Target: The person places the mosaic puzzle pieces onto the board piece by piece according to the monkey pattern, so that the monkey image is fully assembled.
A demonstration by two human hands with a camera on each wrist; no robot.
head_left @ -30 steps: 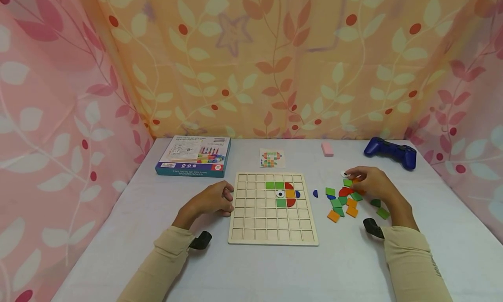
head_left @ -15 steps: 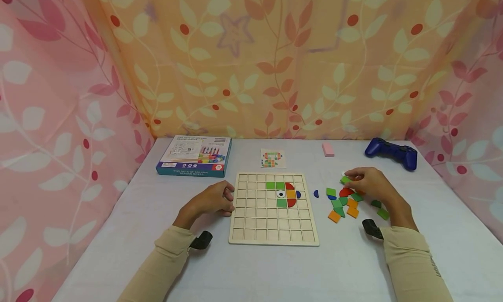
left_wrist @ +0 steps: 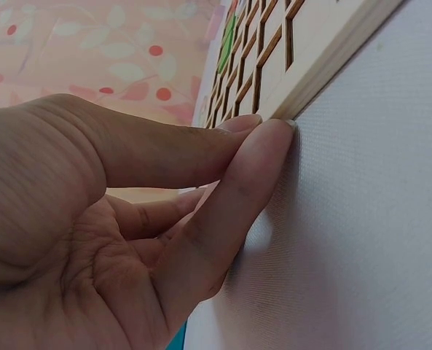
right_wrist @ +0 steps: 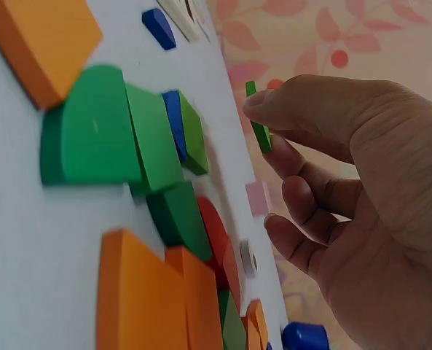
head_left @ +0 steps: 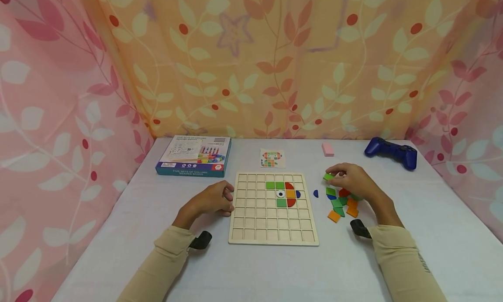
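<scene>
A wooden grid board (head_left: pixel 255 225) lies on the white table, its upper right cells bearing green, red, orange and blue tiles and a round eye tile (head_left: pixel 280 194). At its left edge, my left hand (head_left: pixel 210 201) pinches the rim between thumb and finger, seen close in the left wrist view. My right hand (head_left: pixel 355 180) holds a green square tile (right_wrist: pixel 258 120) between thumb and fingertip, lifted off the table. Beneath and in front of that hand lies a loose pile of tiles, among them an orange square (head_left: pixel 334 216) and a red tile (head_left: pixel 344 193), partly hidden by the hand.
Behind the board lies a small pattern card (head_left: pixel 273 158). A flat cardboard box (head_left: pixel 194 156) sits at back left. A pink block (head_left: pixel 328 149) and a blue game controller (head_left: pixel 391 153) are at back right. A blue half-round tile (head_left: pixel 316 193) lies just right of the board.
The right hand has picked up the green tile from the back of the pile and moved left towards the board with it. The left hand and board stay put.
</scene>
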